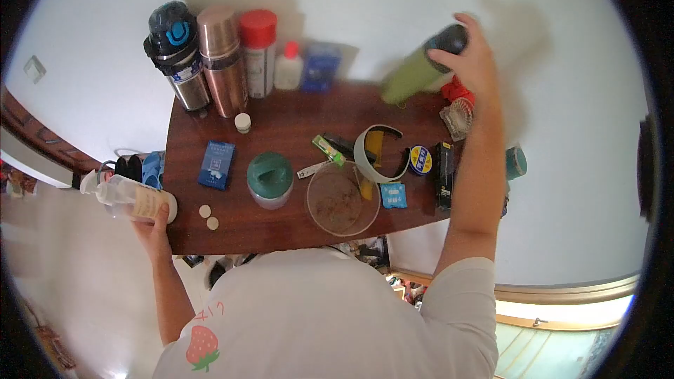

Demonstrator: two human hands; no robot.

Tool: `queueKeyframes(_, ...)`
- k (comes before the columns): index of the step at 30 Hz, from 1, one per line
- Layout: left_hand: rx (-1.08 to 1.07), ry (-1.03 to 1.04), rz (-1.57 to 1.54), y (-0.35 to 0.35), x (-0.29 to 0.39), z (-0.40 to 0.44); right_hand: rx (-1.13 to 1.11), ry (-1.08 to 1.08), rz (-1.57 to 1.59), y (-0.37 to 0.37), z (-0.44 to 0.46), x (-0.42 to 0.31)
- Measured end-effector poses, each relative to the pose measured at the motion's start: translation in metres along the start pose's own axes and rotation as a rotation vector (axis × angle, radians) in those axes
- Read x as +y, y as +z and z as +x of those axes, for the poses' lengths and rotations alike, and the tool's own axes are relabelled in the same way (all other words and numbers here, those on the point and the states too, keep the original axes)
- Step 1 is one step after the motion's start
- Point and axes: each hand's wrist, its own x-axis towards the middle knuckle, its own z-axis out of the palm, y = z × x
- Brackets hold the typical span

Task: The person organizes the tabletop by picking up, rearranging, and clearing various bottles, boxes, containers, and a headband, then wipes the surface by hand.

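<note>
My left hand point(156, 230) is wrapped round a pump bottle point(133, 198), translucent with a white pump head, tipped on its side past the table's left edge. At the back right, my right hand point(472, 60) grips the black lid of a green bottle point(413, 76). That bottle leans, its base low and to the left near the table's back edge; whether it touches the wood I cannot tell. Close below my right hand lie a red item point(458, 90) and a clear ribbed glass piece point(458, 119). Two pale round discs point(208, 217) lie right of my left hand.
On the brown table point(281, 130) stand a steel flask point(184, 63), a rose-gold thermos point(223, 63), a red-capped canister point(258, 56) and a small red-capped bottle point(288, 69). Nearer are a green-lidded jar point(270, 179), a clear bowl point(343, 200), a pale headband-like ring point(361, 154) and a black box point(444, 175).
</note>
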Motion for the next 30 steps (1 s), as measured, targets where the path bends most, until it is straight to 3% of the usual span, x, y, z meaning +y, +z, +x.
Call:
queueKeyframes(9,0.015,-0.022,0.02,-0.011,-0.011,0.002,-0.009,-0.057,-0.048,0.107,0.028,-0.04)
queueKeyframes(13,-0.01,-0.109,-0.032,-0.012,-0.016,0.004,-0.019,0.028,-0.094,0.106,0.018,-0.058)
queueKeyframes(15,0.029,-0.037,-0.007,-0.011,-0.018,0.004,-0.001,0.072,-0.088,0.11,0.013,-0.054)
queueKeyframes(18,0.035,0.036,0.074,-0.006,-0.012,0.006,0.035,0.096,0.051,0.11,0.006,-0.032)
queueKeyframes(21,0.012,0.052,0.119,-0.009,-0.015,0.006,0.126,0.006,0.555,0.12,0.001,0.002)
queueKeyframes(23,0.019,0.047,0.1,-0.008,-0.014,0.007,0.185,0.304,0.628,0.102,0.0,0.034)
queueKeyframes(25,0.009,0.043,0.08,-0.007,-0.013,0.006,0.233,0.329,0.192,0.099,0.002,0.122)
queueKeyframes(26,0.009,0.043,0.066,-0.006,-0.012,0.005,0.13,0.445,-0.089,0.084,-0.006,0.14)
queueKeyframes(28,0.0,0.062,0.107,-0.013,-0.022,0.01,-0.064,0.727,-0.298,0.078,-0.019,0.191)
queueKeyframes(30,0.016,0.078,0.121,-0.014,-0.027,0.01,-0.215,0.79,-0.427,0.079,-0.039,0.221)
